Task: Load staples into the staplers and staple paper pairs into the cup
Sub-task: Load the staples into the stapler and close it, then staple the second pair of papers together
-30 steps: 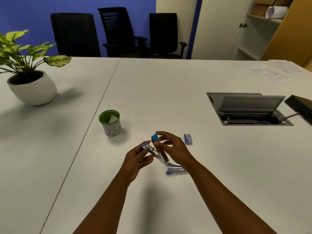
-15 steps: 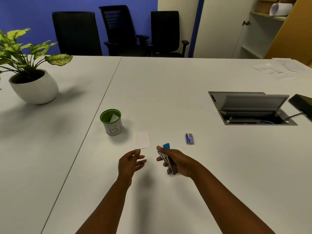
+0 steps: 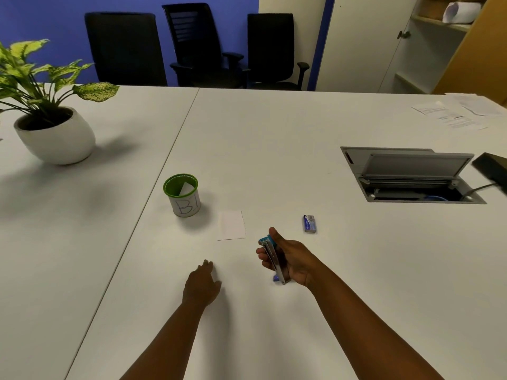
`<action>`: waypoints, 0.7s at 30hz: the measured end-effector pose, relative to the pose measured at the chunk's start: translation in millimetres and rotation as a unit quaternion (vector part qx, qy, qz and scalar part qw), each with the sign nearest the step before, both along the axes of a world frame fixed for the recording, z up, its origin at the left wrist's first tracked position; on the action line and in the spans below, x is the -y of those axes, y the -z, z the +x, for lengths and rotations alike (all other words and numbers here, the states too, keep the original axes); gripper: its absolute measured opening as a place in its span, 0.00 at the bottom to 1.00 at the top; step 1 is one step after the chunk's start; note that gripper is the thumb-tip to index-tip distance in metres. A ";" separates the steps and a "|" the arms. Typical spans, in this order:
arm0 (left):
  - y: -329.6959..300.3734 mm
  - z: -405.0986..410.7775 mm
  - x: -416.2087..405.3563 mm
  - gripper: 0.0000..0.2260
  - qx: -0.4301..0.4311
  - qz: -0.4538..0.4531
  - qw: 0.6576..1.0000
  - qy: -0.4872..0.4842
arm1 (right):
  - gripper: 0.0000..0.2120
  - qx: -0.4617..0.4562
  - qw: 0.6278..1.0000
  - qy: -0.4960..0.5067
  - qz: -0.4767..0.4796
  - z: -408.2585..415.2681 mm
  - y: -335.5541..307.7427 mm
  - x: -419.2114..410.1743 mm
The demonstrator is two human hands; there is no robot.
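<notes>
My right hand (image 3: 290, 259) grips a small metal stapler (image 3: 271, 257) with blue ends, held closed and upright above the white table (image 3: 274, 149). My left hand (image 3: 201, 285) hovers low over the table, palm down, fingers loosely apart, holding nothing. White paper slips (image 3: 231, 225) lie flat between the hands and the cup. The green-rimmed cup (image 3: 183, 194) marked "B1" stands left of the slips with a folded white paper inside. A small blue staple box (image 3: 310, 223) lies to the right of the stapler.
A potted plant (image 3: 52, 133) in a white pot stands far left. An open cable hatch (image 3: 411, 174) is sunk into the table at right, with a black device (image 3: 493, 168) beside it. Printed sheets (image 3: 455, 113) lie far right. Black chairs (image 3: 197, 48) line the far edge.
The stapler was open in both hands; my right hand has closed it and holds it alone. My left hand has let go and drawn back, turning palm down over the table.
</notes>
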State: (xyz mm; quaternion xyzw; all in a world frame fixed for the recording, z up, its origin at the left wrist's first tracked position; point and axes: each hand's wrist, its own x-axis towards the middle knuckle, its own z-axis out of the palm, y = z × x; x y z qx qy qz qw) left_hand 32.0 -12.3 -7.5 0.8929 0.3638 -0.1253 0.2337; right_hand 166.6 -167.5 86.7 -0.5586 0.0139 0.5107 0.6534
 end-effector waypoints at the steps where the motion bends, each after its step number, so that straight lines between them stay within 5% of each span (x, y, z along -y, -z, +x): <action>1: -0.5 0.4 -1.2 0.28 -0.003 0.002 1.000 0.002 | 0.20 -0.003 1.000 0.004 -0.001 0.1 1.4 -0.1; 14: -0.6 3.9 1.8 0.23 0.042 0.032 0.997 -0.057 | 0.18 0.014 0.999 0.038 -0.035 1.2 7.4 -2.0; 21: -0.8 8.1 -2.9 0.19 0.119 0.049 0.988 -0.087 | 0.15 0.164 0.977 -0.054 -0.127 3.8 8.0 -1.2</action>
